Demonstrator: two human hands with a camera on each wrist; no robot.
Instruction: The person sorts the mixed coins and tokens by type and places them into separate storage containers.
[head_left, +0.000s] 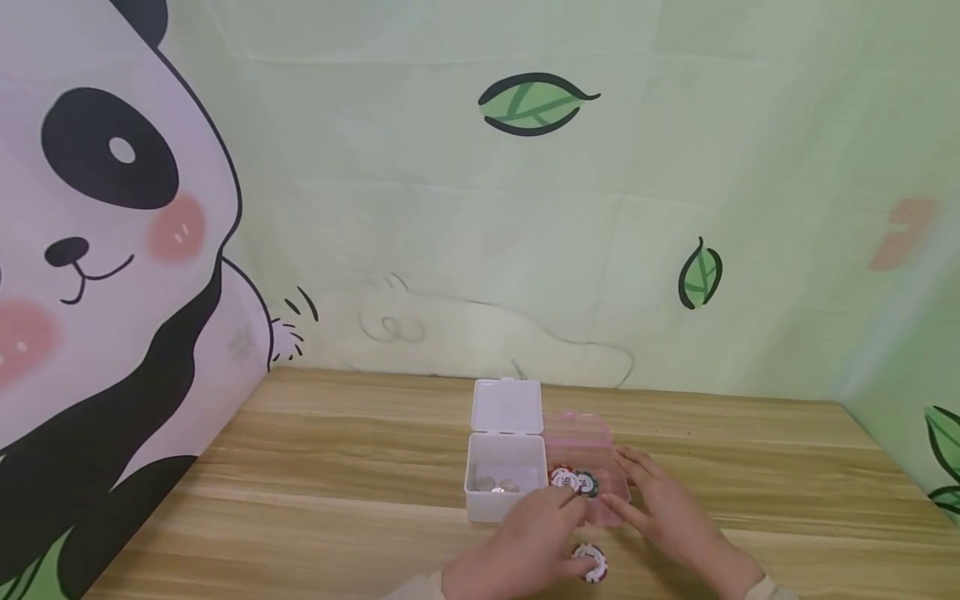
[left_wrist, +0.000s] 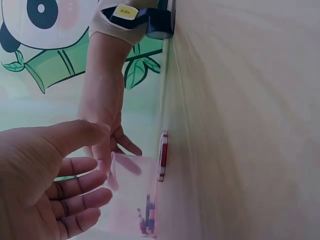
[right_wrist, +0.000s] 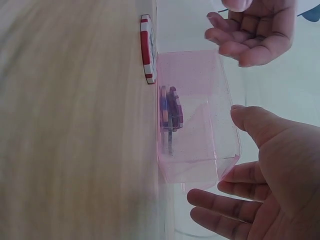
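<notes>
A see-through pink box (head_left: 622, 487) stands with its lid raised and several poker chips (head_left: 564, 479) in it. My right hand (head_left: 675, 508) is at its right side, thumb by the front rim and fingers by the back corner, fairly straight. Over the table in front of the box hovers my left hand (head_left: 528, 537), loosely bent; the left wrist view shows nothing in it. A single red-and-white poker chip (right_wrist: 147, 49) lies flat on the table beneath it, partly covered by the thumb in the head view.
Against the pink box's left side stands a white box (head_left: 480, 507), lid up, with several silvery round pieces (head_left: 506, 486) inside. Both stand on a wood-grain table (head_left: 337, 467). Behind it hangs a green printed backdrop (head_left: 420, 208), with a panda (head_left: 202, 292) at the left.
</notes>
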